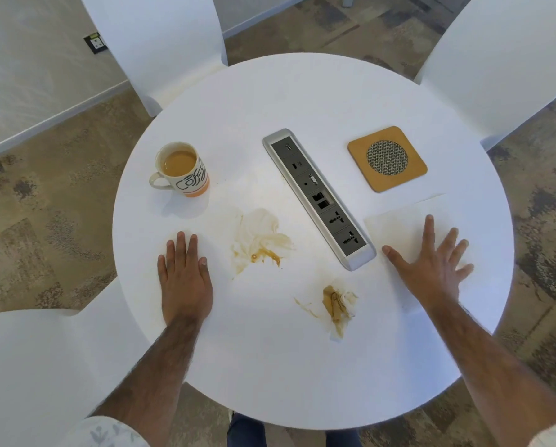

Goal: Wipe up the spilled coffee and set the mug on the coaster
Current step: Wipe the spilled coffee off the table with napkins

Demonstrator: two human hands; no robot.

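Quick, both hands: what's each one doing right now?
Left hand: open, flat on the table, holding nothing.
Right hand: open, fingers spread, pressing on the clean napkin.

A round white bench (302, 366) stands on mottled brown carpet (60, 221); around the bench stand white chairs (160, 43), and beyond them a wall socket (95, 43).

We see the raised power strip (319, 199) lying diagonally between mug (182, 169) and coaster (387, 158). The far table (302, 91) lies open, and soaked tissues (257, 237) clutter the near side.
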